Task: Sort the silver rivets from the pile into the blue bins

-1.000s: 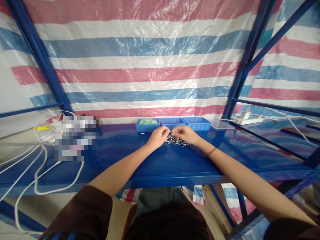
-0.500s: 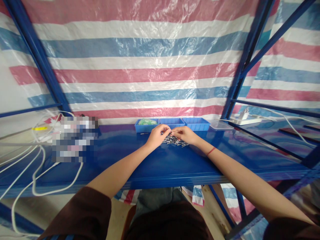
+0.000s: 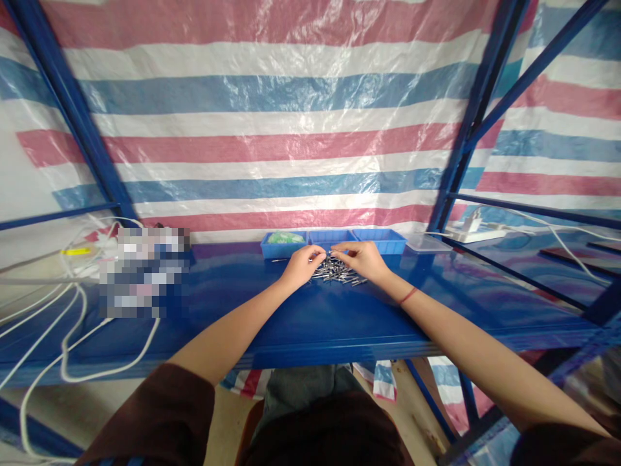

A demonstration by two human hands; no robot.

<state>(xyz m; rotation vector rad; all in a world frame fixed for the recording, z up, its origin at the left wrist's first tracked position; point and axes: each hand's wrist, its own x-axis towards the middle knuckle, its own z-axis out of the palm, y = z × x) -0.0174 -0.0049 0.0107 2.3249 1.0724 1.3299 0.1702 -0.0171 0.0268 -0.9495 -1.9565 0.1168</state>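
At the far left of one blue table point(image 3: 301, 323), we find several white cables point(image 3: 77, 379), one yellow strip point(image 3: 76, 251) and one heap point(image 3: 145, 272) blurred into squares, so we cannot tell what it is. Further right, one thin rod point(image 3: 279, 260) lies alone, just in front of the left bin point(image 3: 284, 249), the first of three blue bins in a row; a green plastic bag point(image 3: 286, 237) sits in it. Next comes the left hand point(image 3: 301, 265), thumb and fingers drawn together at the left edge of a pile of metal pins point(image 3: 338, 272), too many and too tangled for us to count. Half a second ago the two sets of fingertips met over this pile; now we see a small gap between them, and more pins show below. The pile lies between the hands and slightly nearer to us than the fingertips, in front of the middle bin point(image 3: 332, 235). The right hand point(image 3: 366, 259) bends over its right side, fingers curled; we cannot tell whether either hand grips a pin. Beyond are the right bin point(image 3: 381, 246), one clear plastic tray point(image 3: 427, 243) and one white power strip point(image 3: 478, 236).
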